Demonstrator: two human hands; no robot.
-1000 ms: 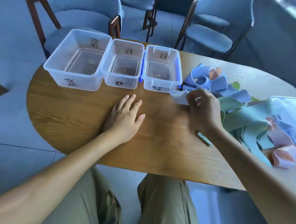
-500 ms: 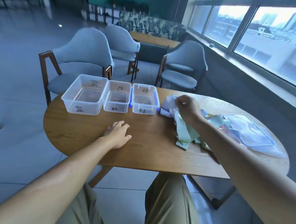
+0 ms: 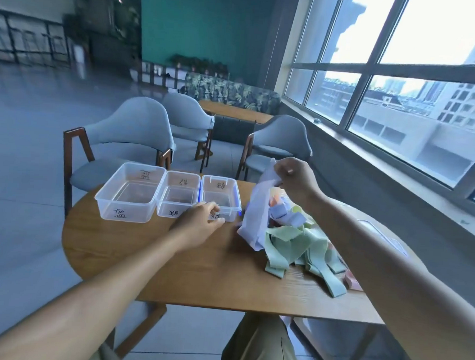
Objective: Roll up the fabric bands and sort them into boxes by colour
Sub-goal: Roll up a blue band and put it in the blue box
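A pale blue fabric band point(image 3: 254, 213) hangs from my right hand point(image 3: 295, 176), which pinches its top end well above the table. Its lower end trails onto a heap of green, blue and pink bands point(image 3: 296, 243) at the table's right. My left hand point(image 3: 199, 224) hovers low over the table with relaxed fingers, just in front of the right-hand clear box point(image 3: 220, 203). Left of that box stand a middle clear box point(image 3: 178, 197) and a larger left clear box point(image 3: 129, 192). All three carry handwritten labels and hold no bands.
The round wooden table point(image 3: 198, 274) has bare wood in front of the boxes. A clear lid point(image 3: 387, 237) lies behind my right forearm at the far right. Grey chairs point(image 3: 128, 138) stand behind the table, and windows run along the right wall.
My right hand has lifted the pale blue band up out of the heap. My left hand has moved forward and right, toward the right-hand box. The camera has tilted upward.
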